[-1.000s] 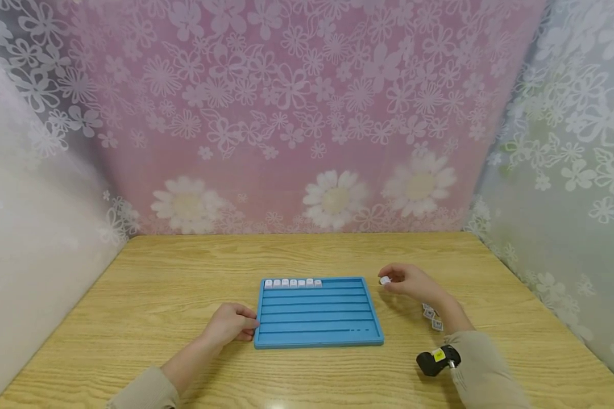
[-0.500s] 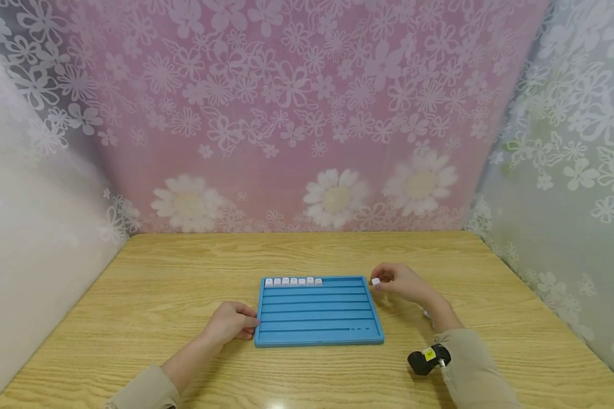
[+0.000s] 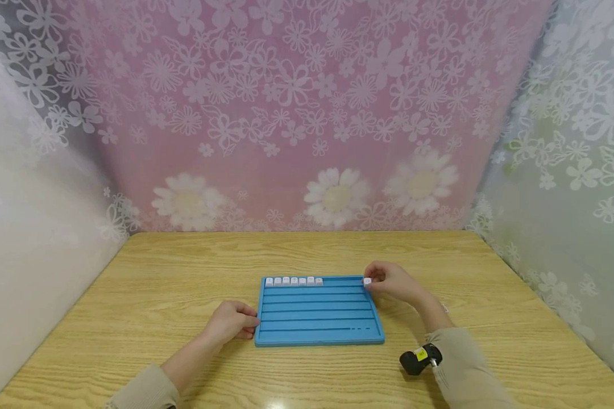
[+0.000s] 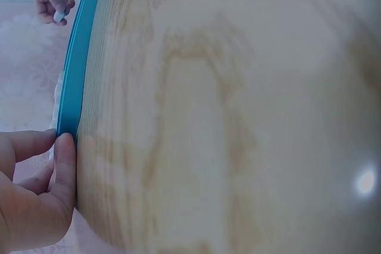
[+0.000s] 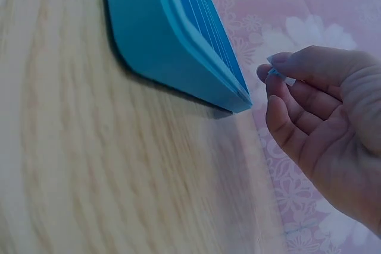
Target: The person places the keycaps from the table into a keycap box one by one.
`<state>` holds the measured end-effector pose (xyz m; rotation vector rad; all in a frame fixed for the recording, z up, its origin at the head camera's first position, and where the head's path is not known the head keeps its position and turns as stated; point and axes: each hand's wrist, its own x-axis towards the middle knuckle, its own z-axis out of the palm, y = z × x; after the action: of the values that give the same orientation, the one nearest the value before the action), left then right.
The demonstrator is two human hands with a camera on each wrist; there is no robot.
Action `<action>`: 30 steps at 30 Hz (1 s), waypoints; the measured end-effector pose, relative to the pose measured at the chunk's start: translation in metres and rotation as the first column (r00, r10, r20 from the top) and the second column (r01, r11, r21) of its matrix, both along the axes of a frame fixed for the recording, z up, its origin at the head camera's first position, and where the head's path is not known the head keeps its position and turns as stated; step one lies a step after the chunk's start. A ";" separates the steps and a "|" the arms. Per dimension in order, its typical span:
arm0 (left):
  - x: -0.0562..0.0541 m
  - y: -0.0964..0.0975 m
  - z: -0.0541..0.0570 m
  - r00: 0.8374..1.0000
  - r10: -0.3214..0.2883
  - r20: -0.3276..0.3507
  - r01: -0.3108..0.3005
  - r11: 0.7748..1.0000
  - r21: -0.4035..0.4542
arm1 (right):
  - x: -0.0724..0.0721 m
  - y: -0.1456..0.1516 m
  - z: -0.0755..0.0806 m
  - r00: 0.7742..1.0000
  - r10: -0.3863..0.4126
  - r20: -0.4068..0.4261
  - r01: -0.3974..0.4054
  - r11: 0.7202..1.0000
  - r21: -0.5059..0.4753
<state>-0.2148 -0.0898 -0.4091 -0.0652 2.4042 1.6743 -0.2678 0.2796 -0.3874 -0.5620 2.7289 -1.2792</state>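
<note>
A shallow blue keycap tray (image 3: 317, 315) with several long ridged rows lies on the table. Several white keycaps (image 3: 294, 282) stand side by side at the left end of its top row. My left hand (image 3: 228, 322) holds the tray's left edge between thumb and fingertips, as the left wrist view shows at the blue side wall (image 4: 72, 102). Between thumb and index finger, my right hand (image 3: 395, 283) pinches one white keycap (image 3: 367, 282) over the tray's upper right corner. In the right wrist view this keycap (image 5: 286, 78) is mostly covered by fingers.
Beneath the right forearm, a bit of a loose white piece (image 3: 444, 308) shows on the wooden table (image 3: 194, 261). A black wrist camera (image 3: 420, 360) sticks out from the right sleeve. Flowered curtains (image 3: 286, 142) enclose the back and sides.
My right hand has moved left with the keycap, from beside the tray to its upper right corner. The forearm now covers most of the loose pieces. My left hand stays put.
</note>
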 end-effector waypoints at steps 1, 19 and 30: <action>0.000 0.000 0.000 1.000 0.000 0.000 0.000 1.000 0.002 | 0.000 -0.001 0.000 1.000 -0.002 -0.004 0.002 1.000 0.001; -0.001 -0.001 -0.003 1.000 -0.001 0.004 0.001 1.000 0.000 | -0.006 -0.023 -0.006 0.999 0.039 -0.020 -0.038 0.998 0.052; -0.001 0.000 -0.002 1.000 0.006 -0.003 -0.006 1.000 0.017 | -0.005 -0.035 -0.003 0.998 0.061 0.019 -0.061 0.998 -0.006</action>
<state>-0.2157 -0.0902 -0.4114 -0.0673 2.3938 1.6985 -0.2730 0.2442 -0.3899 -0.6254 2.6717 -1.2718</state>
